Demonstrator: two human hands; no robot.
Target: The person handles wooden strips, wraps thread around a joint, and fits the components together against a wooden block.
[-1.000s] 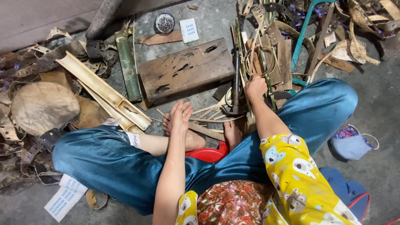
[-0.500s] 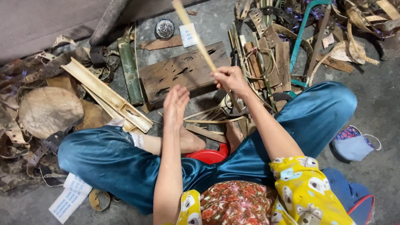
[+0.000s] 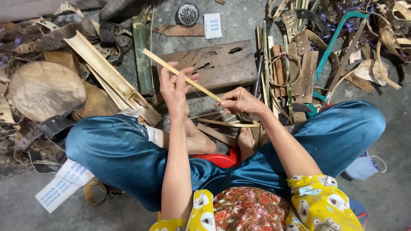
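Head view looks down on a person seated cross-legged on a concrete floor (image 3: 239, 19), in blue trousers (image 3: 115, 154) and a yellow patterned top (image 3: 317, 205). Both hands work one long bamboo strip (image 3: 180, 75), which runs on a slant from upper left to lower right above the knees. The left hand (image 3: 176, 92) is raised with its fingers spread; the strip crosses its fingertips, and the thumb seems to press it there, so the hold is loose rather than clenched. The right hand (image 3: 239, 102) is closed around the strip's lower end, knuckles up, just above a small heap of cut slivers (image 3: 222, 124) lying by the bare feet (image 3: 246, 143).

Beyond the hands lies a dark wooden block (image 3: 222, 64) with gouged holes, flat on the floor. To its left a green bamboo length (image 3: 142, 55) lies nearly upright in the picture, and a split pale bamboo half (image 3: 109, 77) slants beside it. A round metal tin (image 3: 188, 13) and a small white card (image 3: 212, 25) sit above the block. A red stool (image 3: 222, 160) shows under the legs. Dry husks and punched straps (image 3: 51, 38) are piled at the left; bamboo scraps, a coil of thin strip (image 3: 284, 70) and a teal-handled tool (image 3: 334, 40) crowd the right. A printed white slip (image 3: 64, 184) lies by the left knee.
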